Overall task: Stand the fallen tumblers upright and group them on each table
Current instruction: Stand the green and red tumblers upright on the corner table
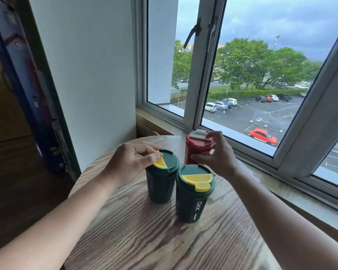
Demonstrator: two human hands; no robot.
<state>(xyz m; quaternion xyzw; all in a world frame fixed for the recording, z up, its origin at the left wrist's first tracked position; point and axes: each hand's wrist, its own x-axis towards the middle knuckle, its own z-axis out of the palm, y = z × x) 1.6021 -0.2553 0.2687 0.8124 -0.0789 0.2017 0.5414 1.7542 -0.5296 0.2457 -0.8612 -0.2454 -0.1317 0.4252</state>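
Grained wood, ringed like a tree stump, forms the round desk (144,236) at the lower centre of the frame, where three lidded tumblers stand upright in a tight cluster beside a window (242,75) overlooking a car park. The left hand (129,162) rests its fingertips on the lid rim and yellow flap of the left green tumbler (161,178), fingers drawn together on it in a light pinch. The right hand (217,154), just right of centre, curls around the red tumbler (198,148), thumb against its side and a fingertip on its white flap; how firmly it grips cannot be judged. The front green tumbler (193,193), marked OKK, stands free between the two forearms, just beside both others. All long axes run vertical, so what remains here looks like closing small gaps: the red tumbler lies up-frame of the pair, nearest the right hand. The red tumbler's base is hidden behind the front tumbler, and the desk's near edge is cut off by the frame.
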